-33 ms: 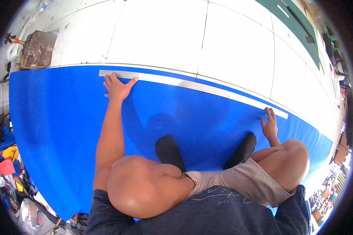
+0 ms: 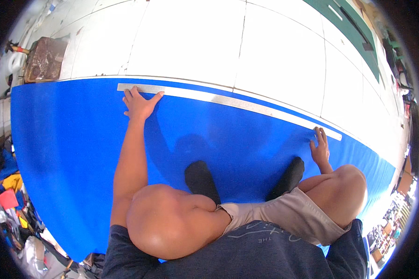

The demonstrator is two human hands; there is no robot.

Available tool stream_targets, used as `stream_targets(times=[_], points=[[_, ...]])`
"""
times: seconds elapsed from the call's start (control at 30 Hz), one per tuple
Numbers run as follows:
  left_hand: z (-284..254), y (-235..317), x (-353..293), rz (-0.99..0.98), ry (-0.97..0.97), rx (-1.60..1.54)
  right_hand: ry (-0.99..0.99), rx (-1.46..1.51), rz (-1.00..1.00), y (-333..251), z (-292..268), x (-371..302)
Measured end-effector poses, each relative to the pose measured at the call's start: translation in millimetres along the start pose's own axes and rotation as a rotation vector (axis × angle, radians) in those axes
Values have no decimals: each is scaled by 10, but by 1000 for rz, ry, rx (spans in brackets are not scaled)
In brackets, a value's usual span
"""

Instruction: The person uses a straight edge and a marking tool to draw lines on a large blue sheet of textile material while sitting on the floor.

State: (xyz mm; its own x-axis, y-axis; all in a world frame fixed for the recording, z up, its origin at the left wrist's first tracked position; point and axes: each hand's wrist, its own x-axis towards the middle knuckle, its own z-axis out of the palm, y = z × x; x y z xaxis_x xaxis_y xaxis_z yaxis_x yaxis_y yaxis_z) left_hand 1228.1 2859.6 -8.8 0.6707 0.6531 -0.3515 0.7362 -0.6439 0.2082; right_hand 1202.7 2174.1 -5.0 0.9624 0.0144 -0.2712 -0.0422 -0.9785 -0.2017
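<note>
Blue fabric [image 2: 70, 162] all over the place here, spread across white floor tiles [image 2: 191, 42], with one person sitting right on it, knees up. Long, thin metal-looking ruler [image 2: 246, 106] is lying flat on the fabric near its far edge, running roughly along it, with just a narrow strip of blue showing past it.

Left hand [image 2: 140, 106] is spread pretty wide near the ruler's left end, fingertips and thumb on the strip, not wrapped around it. Right hand [image 2: 320, 149] is down by the other end, fingers a bit bent and loosely apart, tips on the ruler. Can't tell how hard either one is pressing.

Two dark socks [image 2: 201, 179] sit on the fabric between the hands and the beige shorts [image 2: 284, 211]. Up at the far left there's a brown boxy thing [image 2: 45, 58] on the tiles, just beside the fabric's edge. Green sheet [image 2: 348, 29] way off at the upper right, plus a messy heap of colourful stuff [image 2: 7, 199] along the left side.
</note>
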Motion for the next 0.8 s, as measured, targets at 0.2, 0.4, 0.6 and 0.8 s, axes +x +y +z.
stream_targets(times=[0.2,0.4,0.6,0.8], points=[[59,-94,130,54,24,62,-55,34,84,-107,-39,29],[198,-391,429,208,49,120,54,24,-35,-96,20,36],[211,-324,326,224,127,87,15,-24,141,-205,-86,-45],[221,-311,340,210,118,106,28,-12,128,-163,-58,-48]])
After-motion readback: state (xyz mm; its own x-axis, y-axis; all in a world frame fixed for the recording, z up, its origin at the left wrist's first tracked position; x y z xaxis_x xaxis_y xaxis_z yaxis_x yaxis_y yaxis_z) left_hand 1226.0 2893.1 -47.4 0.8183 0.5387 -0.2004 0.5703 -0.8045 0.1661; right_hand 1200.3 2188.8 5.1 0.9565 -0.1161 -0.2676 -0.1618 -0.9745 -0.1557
